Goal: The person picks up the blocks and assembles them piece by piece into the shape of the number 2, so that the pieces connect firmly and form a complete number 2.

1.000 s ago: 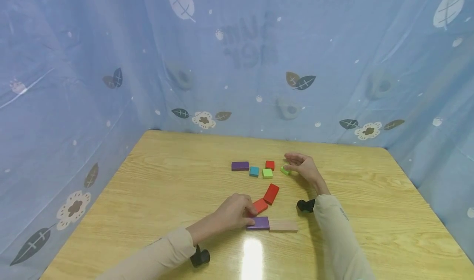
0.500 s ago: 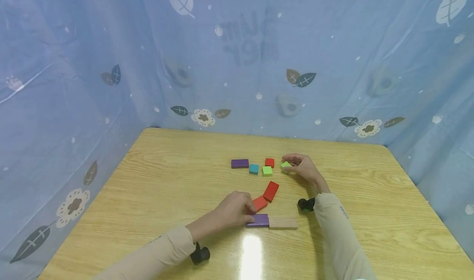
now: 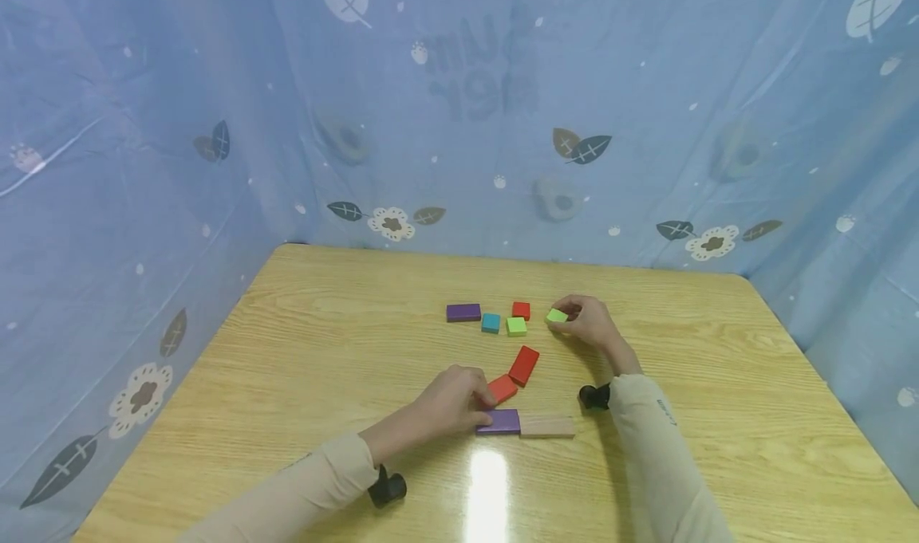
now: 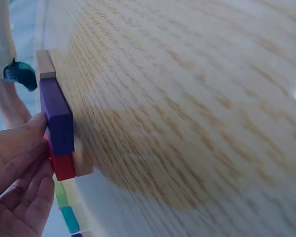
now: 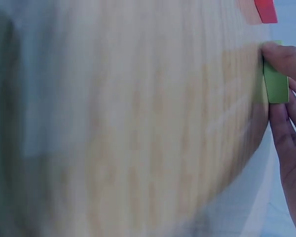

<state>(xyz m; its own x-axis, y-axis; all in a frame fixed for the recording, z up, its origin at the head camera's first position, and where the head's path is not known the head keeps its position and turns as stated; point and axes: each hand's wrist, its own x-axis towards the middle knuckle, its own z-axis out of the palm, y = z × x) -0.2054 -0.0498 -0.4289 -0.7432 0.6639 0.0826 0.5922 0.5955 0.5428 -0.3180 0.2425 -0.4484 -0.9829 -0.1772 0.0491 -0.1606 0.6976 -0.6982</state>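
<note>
My right hand (image 3: 590, 322) pinches a small lime-green block (image 3: 557, 316) between thumb and fingers at the right of the group. In the right wrist view, the thumb lies on one end of this green block (image 5: 276, 81) and fingers touch the other. My left hand (image 3: 454, 402) rests over the near blocks. Its thumb touches the purple block (image 3: 498, 422), while its fingertips lie by the orange-red block (image 3: 502, 389). A plain wood block (image 3: 547, 426) abuts the purple one on the right. A darker red block (image 3: 525, 365) sits slantwise behind the orange-red one.
Farther back lie another purple block (image 3: 463, 312), a teal block (image 3: 491, 323), a small red block (image 3: 521, 311) and a second green block (image 3: 516, 326). All rest on the wooden table (image 3: 345, 328). A blue patterned curtain (image 3: 467, 128) encloses its back and sides.
My right hand has closed its fingers around the green block and turned it, so its top now faces the camera. The left hand stays at the purple and orange-red blocks.
</note>
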